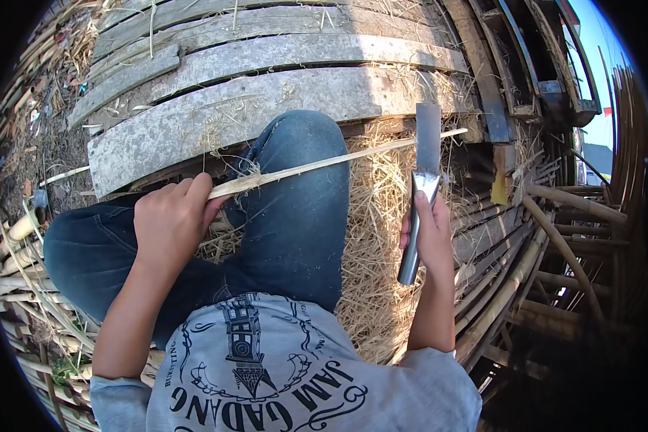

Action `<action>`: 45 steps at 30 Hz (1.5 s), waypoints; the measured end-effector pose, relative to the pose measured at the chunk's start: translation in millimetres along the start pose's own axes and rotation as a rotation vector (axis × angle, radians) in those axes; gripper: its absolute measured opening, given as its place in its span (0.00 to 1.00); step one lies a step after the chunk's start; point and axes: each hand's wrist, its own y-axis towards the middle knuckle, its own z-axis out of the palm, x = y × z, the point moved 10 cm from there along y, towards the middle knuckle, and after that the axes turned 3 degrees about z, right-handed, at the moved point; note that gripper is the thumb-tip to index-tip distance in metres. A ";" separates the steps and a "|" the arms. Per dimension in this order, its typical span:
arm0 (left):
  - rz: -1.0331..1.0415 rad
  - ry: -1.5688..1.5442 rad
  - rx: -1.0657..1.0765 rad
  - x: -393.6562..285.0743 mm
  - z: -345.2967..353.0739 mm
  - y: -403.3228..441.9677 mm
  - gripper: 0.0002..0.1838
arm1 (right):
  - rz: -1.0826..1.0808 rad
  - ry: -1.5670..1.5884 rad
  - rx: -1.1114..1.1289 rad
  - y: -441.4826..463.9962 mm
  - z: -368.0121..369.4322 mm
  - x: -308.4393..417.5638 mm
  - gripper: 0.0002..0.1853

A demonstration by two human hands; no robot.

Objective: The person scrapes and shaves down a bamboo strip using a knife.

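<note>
A long pale wooden strip (302, 168) slants across the thighs, its left end in my left hand (171, 219), whose fingers are closed round it. Frayed fibres stick up from the strip near that hand. My right hand (430, 227) is wrapped round the metal handle of a flat-bladed tool (428, 137), which points away from me. The strip's far end meets the blade in view and sticks out a little to its right. Whether strip and blade touch, I cannot tell.
Weathered planks (216, 101) lie beyond the knees. Straw-like shavings (374, 266) cover the ground between the right arm and the leg. Bamboo poles (511, 288) and a dark wooden frame (518, 65) stand at the right. More bamboo (21, 273) lies at the left.
</note>
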 end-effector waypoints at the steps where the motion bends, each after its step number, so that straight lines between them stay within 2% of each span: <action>1: 0.003 -0.022 -0.011 0.2 1.6 -2.4 0.16 | 0.017 0.007 0.024 1.8 -14.6 1.9 0.15; 2: 0.007 -0.051 0.011 0.7 12.3 -4.4 0.16 | -0.022 0.075 -0.016 6.4 -29.0 2.8 0.16; 3: 0.005 -0.055 0.011 0.1 12.8 -4.3 0.16 | -0.043 0.113 -0.183 8.0 -42.3 2.0 0.15; 5: -0.018 -0.014 0.044 -1.3 11.2 -2.4 0.15 | 0.010 0.130 -0.192 10.9 -26.7 -12.5 0.14; 6: -0.006 0.012 0.025 -2.7 1.9 -1.1 0.15 | 0.011 -0.010 -0.005 4.4 -2.6 -10.1 0.13; 9: 0.002 -0.039 0.009 1.7 6.4 -3.8 0.15 | 0.039 0.110 0.056 -1.0 -11.0 -4.9 0.15; 11: -0.004 -0.065 0.006 -1.6 11.6 -4.7 0.15 | -0.057 0.183 -0.237 3.4 -37.4 1.0 0.15; 13: -0.022 -0.018 0.031 -2.0 7.9 -2.4 0.15 | 0.030 0.140 -0.145 5.8 -15.9 -17.0 0.15; 14: -0.020 -0.009 0.023 0.8 5.7 -0.3 0.15 | -0.012 0.000 0.055 -1.4 5.6 -9.0 0.14; 17: -0.001 -0.037 0.013 2.2 6.8 -3.5 0.15 | -0.006 0.076 0.093 -2.4 -13.0 -3.4 0.17; 18: -0.003 -0.056 0.017 -0.4 11.0 -2.3 0.15 | -0.042 0.087 -0.082 0.2 -28.3 -0.8 0.17; 19: -0.003 -0.076 0.022 -3.4 14.1 -2.1 0.15 | -0.037 0.236 -0.257 1.2 -30.4 -5.5 0.16; 22: -0.010 -0.036 0.029 -1.6 4.4 -0.7 0.15 | -0.003 -0.022 0.089 -8.0 14.8 -8.9 0.14; 23: -0.014 -0.012 0.022 -0.3 0.3 -1.8 0.15 | 0.006 0.014 0.109 -11.3 11.8 -3.8 0.15; 25: -0.012 -0.045 0.028 1.2 10.5 -2.2 0.15 | -0.052 0.103 0.013 -4.9 -12.1 2.8 0.14; 26: -0.009 -0.088 0.032 -1.1 16.1 -3.6 0.15 | -0.078 0.177 -0.184 -2.6 -26.2 -0.6 0.13; 27: -0.012 -0.097 0.036 -3.5 14.4 -5.4 0.15 | -0.051 0.251 -0.269 -1.3 -21.8 -9.0 0.13; 29: -0.013 0.001 0.050 -2.8 3.9 -2.7 0.15 | -0.022 -0.007 0.031 -6.3 14.2 -9.6 0.14; 30: -0.027 0.002 0.053 0.4 4.3 -4.2 0.15 | -0.043 -0.053 0.058 -12.1 16.8 -7.3 0.14; 31: -0.027 0.006 0.054 2.4 7.9 -4.6 0.15 | 0.007 0.041 0.124 -11.6 11.1 -7.6 0.14; 33: -0.013 -0.090 0.036 0.8 17.3 -5.8 0.15 | -0.045 0.113 0.003 -5.7 -13.4 -0.4 0.14; 34: -0.020 -0.099 0.039 -1.2 17.3 -6.7 0.15 | -0.079 0.185 -0.187 -5.0 -20.2 -1.0 0.14; 35: -0.013 -0.081 0.043 -4.0 14.0 -5.5 0.15 | -0.044 0.226 -0.202 -2.7 -9.0 -9.6 0.14; 37: -0.003 -0.042 0.036 -1.5 8.1 -1.6 0.15 | -0.054 -0.013 0.097 -14.2 28.1 -2.9 0.14; 39: -0.019 -0.081 0.034 3.2 7.5 -5.3 0.15 | 0.010 0.058 0.145 -15.1 16.6 -2.6 0.13; 41: -0.031 -0.134 0.046 2.0 14.7 -5.7 0.14 | -0.063 0.150 -0.038 -4.7 -9.6 1.9 0.12; 42: -0.021 -0.134 0.047 -0.5 15.5 -5.0 0.14 | -0.065 0.244 -0.203 -2.5 -12.6 -2.9 0.12; 43: -0.008 -0.128 0.045 -2.7 13.6 -3.2 0.14 | -0.049 0.195 -0.159 -3.0 3.9 -4.0 0.12; 45: -0.023 -0.059 0.058 0.1 7.9 -3.0 0.14 | -0.046 0.032 0.077 -13.5 28.3 -8.7 0.14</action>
